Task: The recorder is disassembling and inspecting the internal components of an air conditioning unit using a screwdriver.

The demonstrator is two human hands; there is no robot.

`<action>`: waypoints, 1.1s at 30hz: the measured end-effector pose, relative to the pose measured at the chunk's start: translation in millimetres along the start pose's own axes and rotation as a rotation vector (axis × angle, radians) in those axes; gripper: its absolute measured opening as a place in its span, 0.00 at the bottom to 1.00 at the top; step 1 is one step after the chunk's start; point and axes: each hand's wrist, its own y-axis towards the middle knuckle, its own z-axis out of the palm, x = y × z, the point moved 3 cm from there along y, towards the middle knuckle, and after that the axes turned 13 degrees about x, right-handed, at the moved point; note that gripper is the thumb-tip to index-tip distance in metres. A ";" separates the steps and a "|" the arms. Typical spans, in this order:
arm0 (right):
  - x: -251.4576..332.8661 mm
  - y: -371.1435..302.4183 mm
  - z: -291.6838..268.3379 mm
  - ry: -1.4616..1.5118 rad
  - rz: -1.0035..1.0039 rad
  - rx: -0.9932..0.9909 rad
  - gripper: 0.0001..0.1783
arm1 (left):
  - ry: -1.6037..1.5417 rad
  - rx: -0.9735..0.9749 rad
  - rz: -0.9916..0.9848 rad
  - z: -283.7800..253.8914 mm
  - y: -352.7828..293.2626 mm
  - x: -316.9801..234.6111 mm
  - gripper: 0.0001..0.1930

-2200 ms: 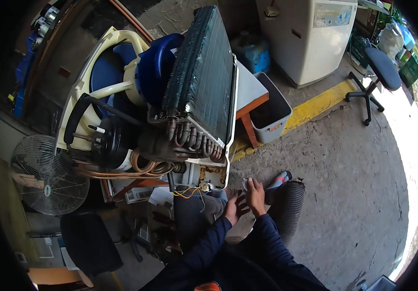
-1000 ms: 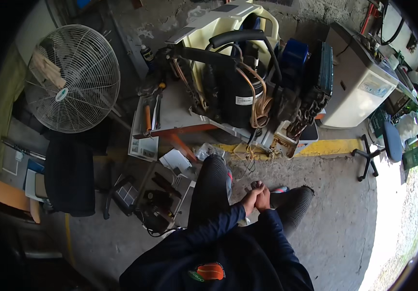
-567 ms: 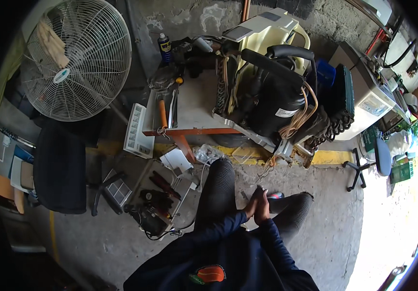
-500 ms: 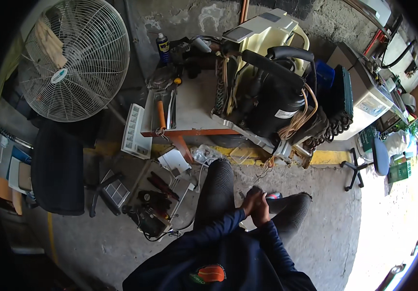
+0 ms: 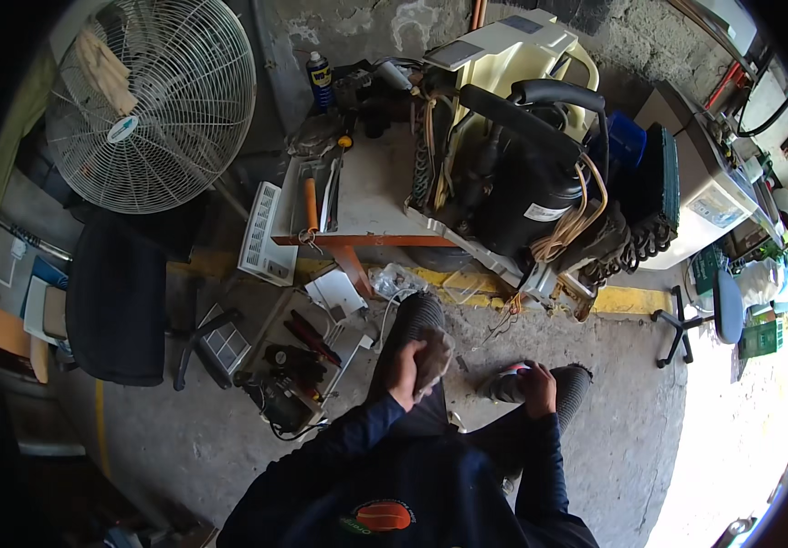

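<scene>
Above my left thigh, my left hand (image 5: 402,377) is closed round a grubby greyish-brown rag (image 5: 433,365), crumpled and partly hidden by the fingers. My right hand (image 5: 538,391) is by my right knee, its fingers curled in; whether anything is inside them cannot be made out. Just left of that hand shows my shoe (image 5: 502,386) on the floor. Ahead of me, a black compressor (image 5: 526,196) with bundled copper-coloured wires (image 5: 563,239) sits in an opened air-conditioner unit on the workbench (image 5: 375,196).
A big fan (image 5: 152,100) stands at the far left, beside a black chair (image 5: 115,297). An orange-handled tool (image 5: 311,205) and a spray can (image 5: 320,80) lie or stand on the bench. Pliers (image 5: 312,338) and a toolbox (image 5: 275,402) are left of my legs. A swivel stool (image 5: 727,306) stands right.
My hands were together between my knees; now they are apart. The left has moved left and up with the rag, the right has moved right to the knee.
</scene>
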 end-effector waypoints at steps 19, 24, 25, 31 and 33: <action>-26.3 4.9 10.5 -0.492 0.130 0.095 0.18 | 0.646 -0.487 1.441 50.8 -48.8 -230.6 0.13; -23.5 15.6 14.1 -0.621 0.275 0.435 0.19 | 1.036 -0.501 0.709 -73.3 -34.2 -48.2 0.16; -21.8 19.5 13.0 -0.631 0.315 0.500 0.19 | 1.082 -0.470 0.453 -100.4 -34.0 -13.3 0.18; -40.0 69.7 13.0 -0.785 0.219 0.567 0.19 | 0.730 -0.952 0.427 -248.9 -72.1 114.5 0.22; -53.2 73.6 12.3 -0.664 0.301 0.408 0.20 | 0.801 -1.257 0.365 -314.7 -85.8 117.2 0.22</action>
